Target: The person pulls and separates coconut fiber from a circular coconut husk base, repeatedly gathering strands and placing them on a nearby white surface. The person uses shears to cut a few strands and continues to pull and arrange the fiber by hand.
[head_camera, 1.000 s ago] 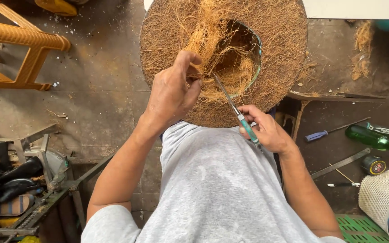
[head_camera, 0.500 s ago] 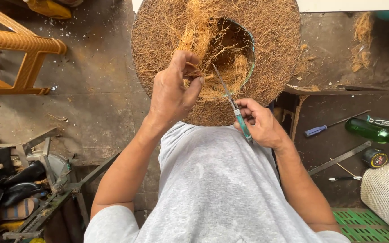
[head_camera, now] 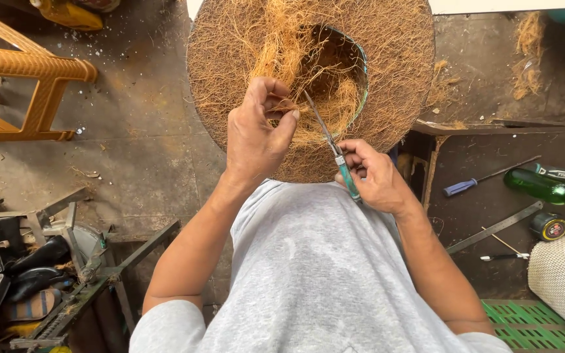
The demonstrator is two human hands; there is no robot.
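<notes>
— Grey floor [head_camera: 132, 150] is showing all around, dusty and stained. What is sitting in the middle?

— One big round fiber mat [head_camera: 400, 72] is leaning up by the person's chest. It is brown and hairy, with a hole [head_camera: 338, 65] near the middle, and loose yellow strands are hanging there.

— What are the hands doing?

— Left hand [head_camera: 256, 134] is closed, pinching a few strands by the hole. Right hand [head_camera: 377, 176] is closed around scissors [head_camera: 335, 153] with a green handle, and the blades are pointing up into the fibers.

— Is room showing at the edges?

— Bare floor is lying open to the left of the mat. An orange chair [head_camera: 27, 72] is standing well apart at the far left. On the right, a dark table [head_camera: 492, 196] is sitting close to the mat's edge, with a green bottle [head_camera: 547, 189] and a blue screwdriver [head_camera: 485, 178] lying on it. Black tools [head_camera: 31, 261] are piling up at the lower left.
</notes>
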